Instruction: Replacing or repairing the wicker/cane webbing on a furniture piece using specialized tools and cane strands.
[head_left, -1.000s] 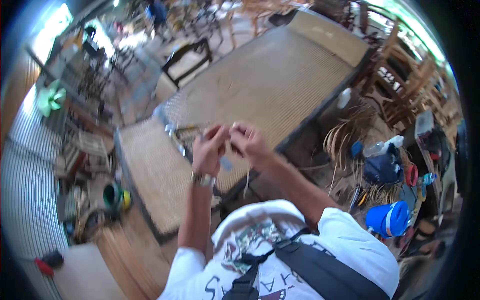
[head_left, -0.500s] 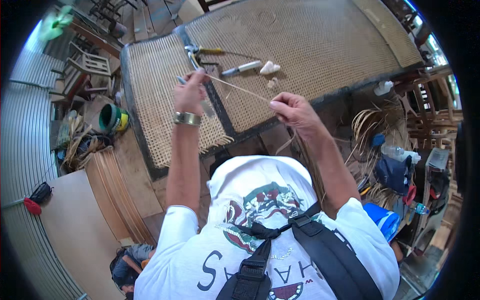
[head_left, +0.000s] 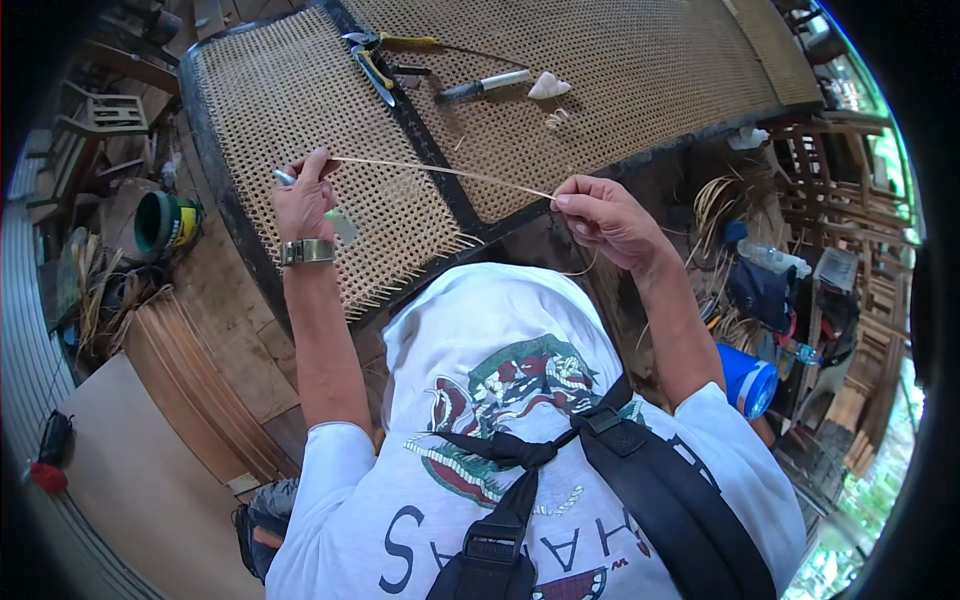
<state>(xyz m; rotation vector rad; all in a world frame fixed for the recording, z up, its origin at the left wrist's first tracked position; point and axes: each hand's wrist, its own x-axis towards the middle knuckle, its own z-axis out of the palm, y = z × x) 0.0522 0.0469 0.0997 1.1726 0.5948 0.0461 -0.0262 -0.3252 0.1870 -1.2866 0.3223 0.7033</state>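
Note:
A thin pale cane strip point(head_left: 440, 171) is stretched straight between my hands above the woven cane panel point(head_left: 290, 90). My left hand point(head_left: 305, 195) pinches its far-left end. The same hand also grips a tool, with a light blue handle end point(head_left: 284, 177) above the fist and a flat, dull blade point(head_left: 343, 226) below; its exact kind is hard to tell. My right hand point(head_left: 605, 215) is closed on the strip between thumb and forefinger, near the panel's front edge. A loose tail of the strip hangs beneath my right hand.
On the panel lie pliers point(head_left: 374, 75), a yellow-handled tool point(head_left: 408, 43), a white-and-grey tool point(head_left: 490, 84), a white lump point(head_left: 549, 86) and cane scraps point(head_left: 558, 120). A dark frame bar point(head_left: 420, 130) divides the weave. Left stands a green bucket point(head_left: 160, 222); right, cane bundles point(head_left: 715, 210) and a blue container point(head_left: 746, 380).
My left hand has moved left and a little down, away from the pliers, so a longer span of strip shows between my hands. The view has shifted, with the panel sitting higher.

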